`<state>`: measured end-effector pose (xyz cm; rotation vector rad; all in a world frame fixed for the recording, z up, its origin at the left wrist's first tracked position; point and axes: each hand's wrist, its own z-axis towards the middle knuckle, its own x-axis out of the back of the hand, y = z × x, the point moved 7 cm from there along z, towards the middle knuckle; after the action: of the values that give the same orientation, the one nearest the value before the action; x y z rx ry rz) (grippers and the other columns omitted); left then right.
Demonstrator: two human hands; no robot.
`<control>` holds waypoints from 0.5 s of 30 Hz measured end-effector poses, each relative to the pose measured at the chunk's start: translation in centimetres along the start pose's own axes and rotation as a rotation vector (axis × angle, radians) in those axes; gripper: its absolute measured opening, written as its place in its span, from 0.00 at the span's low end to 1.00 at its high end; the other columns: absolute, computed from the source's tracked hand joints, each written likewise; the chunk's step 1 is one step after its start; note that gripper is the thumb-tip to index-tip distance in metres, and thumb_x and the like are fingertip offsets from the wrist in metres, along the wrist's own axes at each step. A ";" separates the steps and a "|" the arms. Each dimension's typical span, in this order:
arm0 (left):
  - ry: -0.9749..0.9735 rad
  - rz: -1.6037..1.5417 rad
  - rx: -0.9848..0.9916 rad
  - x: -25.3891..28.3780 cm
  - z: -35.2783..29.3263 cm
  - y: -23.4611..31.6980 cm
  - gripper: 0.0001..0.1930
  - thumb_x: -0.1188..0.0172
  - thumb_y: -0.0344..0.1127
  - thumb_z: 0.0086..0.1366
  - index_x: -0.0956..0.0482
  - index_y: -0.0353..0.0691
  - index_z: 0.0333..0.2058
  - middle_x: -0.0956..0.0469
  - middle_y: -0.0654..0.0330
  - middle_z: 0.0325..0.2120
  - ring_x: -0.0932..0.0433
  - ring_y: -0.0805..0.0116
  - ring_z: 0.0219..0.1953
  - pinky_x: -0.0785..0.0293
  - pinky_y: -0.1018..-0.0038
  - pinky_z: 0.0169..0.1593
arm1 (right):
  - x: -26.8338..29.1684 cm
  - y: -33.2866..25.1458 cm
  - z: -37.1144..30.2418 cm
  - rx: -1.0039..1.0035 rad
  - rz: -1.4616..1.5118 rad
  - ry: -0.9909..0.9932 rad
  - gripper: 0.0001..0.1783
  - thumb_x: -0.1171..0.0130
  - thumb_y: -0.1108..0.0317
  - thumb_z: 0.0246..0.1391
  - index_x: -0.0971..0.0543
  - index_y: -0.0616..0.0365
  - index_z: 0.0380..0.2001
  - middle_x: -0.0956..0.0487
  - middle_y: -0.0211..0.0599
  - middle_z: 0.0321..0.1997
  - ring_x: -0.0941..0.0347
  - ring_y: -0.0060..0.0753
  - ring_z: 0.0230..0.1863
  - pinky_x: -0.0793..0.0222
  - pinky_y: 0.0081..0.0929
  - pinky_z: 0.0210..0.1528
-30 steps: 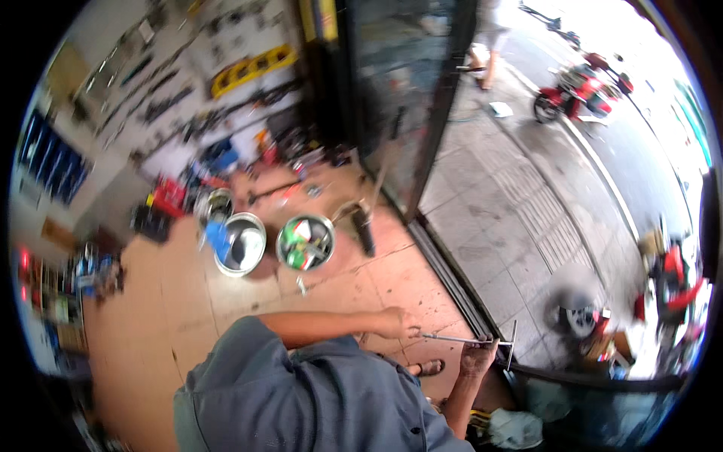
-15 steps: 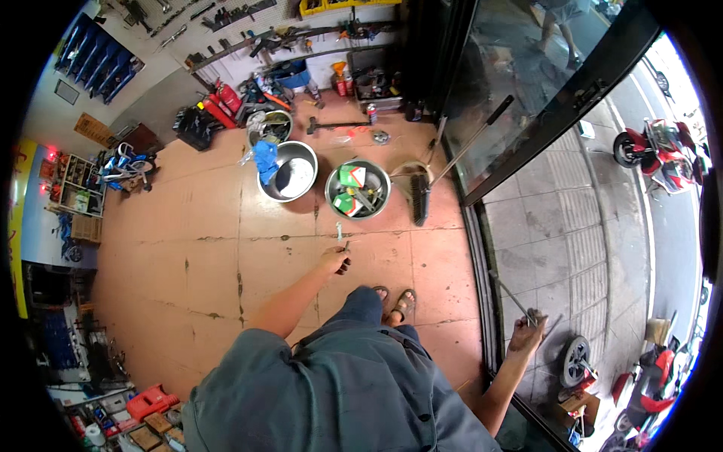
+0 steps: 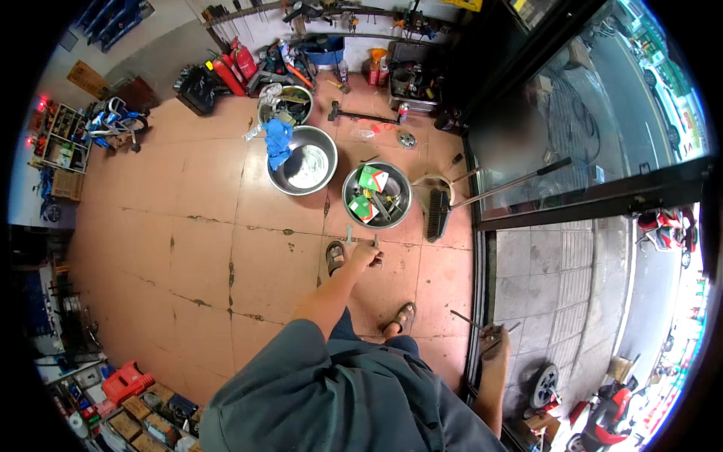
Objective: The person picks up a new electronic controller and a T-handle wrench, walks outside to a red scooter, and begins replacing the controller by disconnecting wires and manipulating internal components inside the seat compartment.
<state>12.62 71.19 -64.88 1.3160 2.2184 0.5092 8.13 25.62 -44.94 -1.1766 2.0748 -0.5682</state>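
Note:
My left hand (image 3: 367,255) is closed, with a short thin dark piece sticking out of it. It is just in front of a metal bowl (image 3: 348,197) that holds green-and-white boxes (image 3: 373,178) and an adjustable wrench (image 3: 382,206). A small pale strip (image 3: 349,233) lies on the floor beside this hand. Farther right and nearer to me, my right hand (image 3: 495,343) grips a long thin metal rod (image 3: 465,319). Another short end pokes out on its other side; whether it belongs to the same rod, I cannot tell.
A larger metal bowl (image 3: 328,169) with a blue cloth (image 3: 278,143) stands at the left, another bowl (image 3: 308,111) behind it. A broom (image 3: 437,215) and a dustpan (image 3: 422,186) are by the glass door (image 3: 595,203). A black bar tool (image 3: 367,117) and fire extinguishers (image 3: 242,60) are farther back.
I have stepped forward, with my left foot now ahead. My left hand has come nearer the bowl with the boxes. The right hand has swung inward with the rod.

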 end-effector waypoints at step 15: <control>-0.267 0.316 0.107 5.3 2.7 14.0 0.16 0.45 0.42 0.60 0.27 0.46 0.46 0.23 0.63 0.34 0.24 0.72 0.30 0.32 0.71 0.27 | 0.0 13.6 4.7 0.020 -0.833 0.334 0.23 0.40 0.59 0.55 0.28 0.55 0.52 0.36 0.48 0.59 0.39 0.43 0.57 0.28 0.38 0.41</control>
<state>21.88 82.52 -60.57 1.6973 1.8522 0.3055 3.77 32.19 -56.97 -2.0459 1.7464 -1.2269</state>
